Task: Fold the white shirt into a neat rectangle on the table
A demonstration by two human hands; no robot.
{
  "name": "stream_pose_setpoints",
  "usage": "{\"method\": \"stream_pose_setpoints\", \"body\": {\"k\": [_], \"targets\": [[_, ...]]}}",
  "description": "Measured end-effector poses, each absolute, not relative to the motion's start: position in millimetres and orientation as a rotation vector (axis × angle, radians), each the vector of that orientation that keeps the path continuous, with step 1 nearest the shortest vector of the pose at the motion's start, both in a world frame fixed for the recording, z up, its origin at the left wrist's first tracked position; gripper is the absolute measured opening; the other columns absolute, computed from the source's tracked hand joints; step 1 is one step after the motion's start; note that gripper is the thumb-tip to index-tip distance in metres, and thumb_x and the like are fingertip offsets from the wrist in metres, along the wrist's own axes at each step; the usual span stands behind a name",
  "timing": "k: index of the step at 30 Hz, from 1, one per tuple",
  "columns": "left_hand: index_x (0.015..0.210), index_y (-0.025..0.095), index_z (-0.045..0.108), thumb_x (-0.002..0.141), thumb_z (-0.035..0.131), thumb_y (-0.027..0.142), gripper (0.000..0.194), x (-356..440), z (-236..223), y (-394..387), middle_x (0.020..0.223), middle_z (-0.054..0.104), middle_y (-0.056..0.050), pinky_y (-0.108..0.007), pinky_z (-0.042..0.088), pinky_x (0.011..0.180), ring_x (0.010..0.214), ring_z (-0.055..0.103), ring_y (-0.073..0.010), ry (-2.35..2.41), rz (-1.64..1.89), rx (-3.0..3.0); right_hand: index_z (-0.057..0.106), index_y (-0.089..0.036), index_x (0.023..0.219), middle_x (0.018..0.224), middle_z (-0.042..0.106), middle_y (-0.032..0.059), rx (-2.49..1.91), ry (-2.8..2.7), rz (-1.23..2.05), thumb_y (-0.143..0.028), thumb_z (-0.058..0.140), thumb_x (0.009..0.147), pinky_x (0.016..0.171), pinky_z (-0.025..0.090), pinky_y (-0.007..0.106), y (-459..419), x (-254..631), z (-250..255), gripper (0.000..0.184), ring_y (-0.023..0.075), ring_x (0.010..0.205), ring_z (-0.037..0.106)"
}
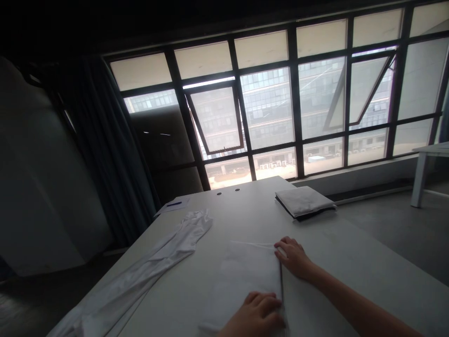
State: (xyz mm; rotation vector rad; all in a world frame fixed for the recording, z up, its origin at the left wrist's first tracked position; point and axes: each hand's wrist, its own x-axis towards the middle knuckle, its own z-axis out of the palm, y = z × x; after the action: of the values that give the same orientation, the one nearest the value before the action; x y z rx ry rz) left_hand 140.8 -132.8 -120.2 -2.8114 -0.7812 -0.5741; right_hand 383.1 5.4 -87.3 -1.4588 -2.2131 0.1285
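A white garment [245, 276] lies folded flat on the table [351, 262] in front of me. My right hand [293, 256] rests palm down at its far right corner, fingers stretched out on the cloth's edge. My left hand [257, 314] presses flat on the near right edge of the same cloth, fingers extended. A second white garment [154, 267] lies loose and crumpled in a long strip on the table's left side.
A stack of folded cloths [303, 201], white on dark, sits at the table's far right. A paper with a blue pen [174, 204] lies at the far left corner. Large windows [266, 107] fill the back wall; another white table [430, 164] stands right.
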Motion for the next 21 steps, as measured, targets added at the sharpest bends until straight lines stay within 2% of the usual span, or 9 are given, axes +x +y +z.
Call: {"method": "stream_pose_setpoints", "body": {"k": [4,7,10,13,16,18,21], "targets": [[0.130,0.027,0.055,0.106,0.044,0.039,0.029,141,-117,-133,0.146,0.056,-0.002,-0.031,0.037,0.113,0.135,0.050,-0.0204,-0.752,-0.505,-2.684,0.069,-0.018,0.104,0.119,0.058,0.0118,-1.504,-2.188,0.120,-0.050,0.053,0.091,0.101,0.038,0.043,4,381,-86,0.038,0.0266,0.111,0.052],[0.134,0.030,0.053,0.106,0.045,0.040,0.031,139,-115,-135,0.147,0.055,-0.002,-0.033,0.038,0.113,0.135,0.050,-0.0214,-0.720,-0.481,-2.626,0.067,-0.015,0.094,0.112,0.059,0.0127,-1.447,-2.136,0.181,-0.046,0.060,0.086,0.097,0.040,0.042,3,379,-82,0.032,0.0277,0.107,0.052],[0.124,0.034,0.060,0.105,0.050,0.041,0.023,141,-117,-135,0.138,0.062,0.001,-0.034,0.038,0.111,0.128,0.055,-0.0199,-0.636,-0.588,-2.567,0.062,-0.016,0.092,0.095,0.062,0.0084,-1.335,-2.125,0.279,-0.040,0.056,0.088,0.084,0.045,0.032,2,374,-78,0.025,0.0207,0.090,0.056],[0.107,0.029,0.063,0.102,0.057,0.040,0.014,142,-119,-136,0.120,0.069,0.002,-0.030,0.042,0.102,0.110,0.062,-0.0159,-0.579,-0.637,-2.598,0.058,-0.018,0.095,0.083,0.061,0.0035,-1.235,-2.104,0.296,-0.039,0.046,0.095,0.071,0.044,0.026,4,370,-76,0.024,0.0156,0.074,0.054],[0.094,0.024,0.061,0.096,0.066,0.039,0.015,142,-117,-137,0.102,0.070,0.003,-0.025,0.045,0.081,0.088,0.062,-0.0122,-0.549,-0.615,-2.620,0.060,-0.017,0.101,0.092,0.064,0.0071,-1.236,-2.057,0.211,-0.040,0.040,0.098,0.079,0.046,0.029,9,372,-80,0.030,0.0178,0.083,0.057],[0.089,0.024,0.060,0.094,0.068,0.040,0.019,143,-115,-139,0.090,0.067,0.003,-0.026,0.041,0.067,0.077,0.059,-0.0121,-0.523,-0.601,-2.584,0.062,-0.016,0.110,0.105,0.065,0.0108,-1.298,-2.053,0.166,-0.040,0.041,0.097,0.090,0.044,0.033,13,376,-85,0.034,0.0213,0.096,0.058],[0.082,0.022,0.057,0.094,0.067,0.041,0.025,145,-111,-140,0.074,0.059,0.002,-0.028,0.033,0.056,0.065,0.052,-0.0131,-0.480,-0.662,-2.480,0.063,-0.015,0.120,0.118,0.063,0.0136,-1.393,-2.065,0.123,-0.042,0.050,0.093,0.100,0.038,0.037,17,380,-93,0.040,0.0255,0.111,0.054]]}}
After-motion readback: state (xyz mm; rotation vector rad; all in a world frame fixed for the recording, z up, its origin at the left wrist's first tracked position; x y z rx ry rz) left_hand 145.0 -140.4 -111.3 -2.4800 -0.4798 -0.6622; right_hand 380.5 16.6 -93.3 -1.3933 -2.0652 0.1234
